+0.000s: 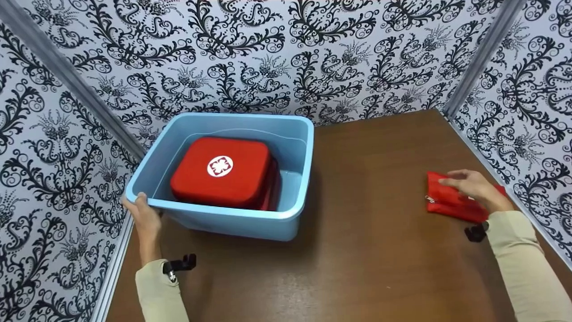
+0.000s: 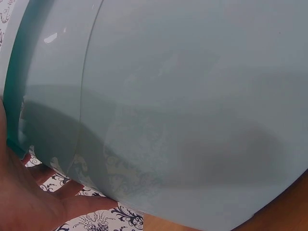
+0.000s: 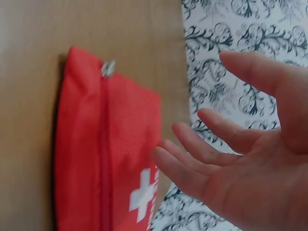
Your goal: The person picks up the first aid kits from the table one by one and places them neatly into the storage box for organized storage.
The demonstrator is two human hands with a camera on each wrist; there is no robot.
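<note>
A light blue plastic bin (image 1: 250, 223) stands on the left of the table. Inside it lies a red case (image 1: 223, 179) with a white round emblem on its lid. My left hand (image 1: 145, 219) grips the bin's near left corner, thumb over the rim and fingers along the outer wall; the left wrist view shows the fingers (image 2: 72, 202) against that wall. On the right, my right hand (image 1: 473, 185) hovers over a red zippered pouch (image 1: 451, 205) with a white cross. Its fingers are spread and loosely bent, with nothing held, as the right wrist view shows.
The brown wooden table (image 1: 366, 250) reaches back to walls covered in black-and-white patterned paper (image 1: 335, 58). Grey metal strips (image 1: 482, 58) run up the corners. Another red part shows beneath the case's lid, inside the bin.
</note>
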